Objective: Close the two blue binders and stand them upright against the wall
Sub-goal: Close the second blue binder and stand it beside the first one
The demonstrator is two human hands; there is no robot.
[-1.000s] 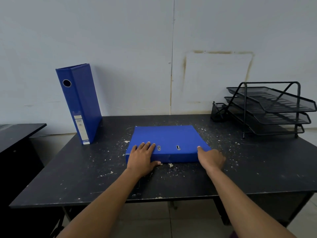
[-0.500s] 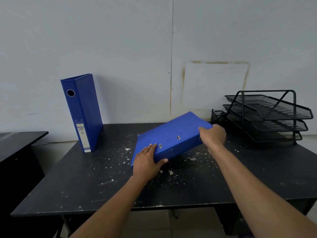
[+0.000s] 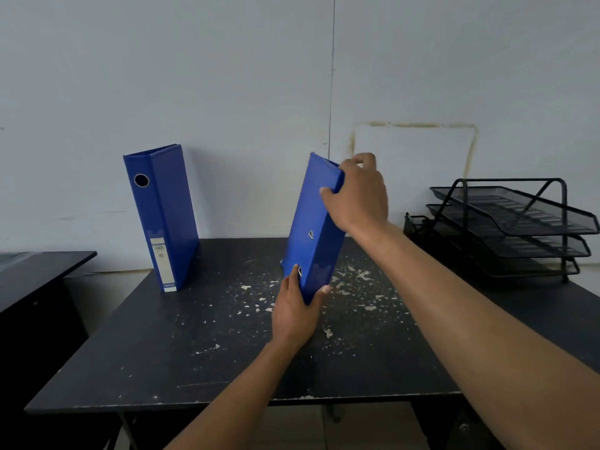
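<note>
One closed blue binder (image 3: 164, 216) stands upright at the back left of the black table (image 3: 201, 358), leaning slightly against the pale wall (image 3: 227, 92), its spine with a round hole facing me. A second closed blue binder (image 3: 313, 228) is held nearly upright above the table's middle, tilted to the right, some way in front of the wall. My left hand (image 3: 297, 311) grips its lower corner from below. My right hand (image 3: 360, 193) clasps its top right corner.
A black three-tier mesh paper tray (image 3: 516, 222) stands at the back right of the table, with a small black mesh holder (image 3: 414, 227) beside it. White flecks litter the tabletop. Another dark desk (image 3: 35, 280) is at the far left.
The second binder lay flat under both hands one second ago. It has been lifted and swung up from flat through a slant to nearly vertical, with the right hand rising to its top.
</note>
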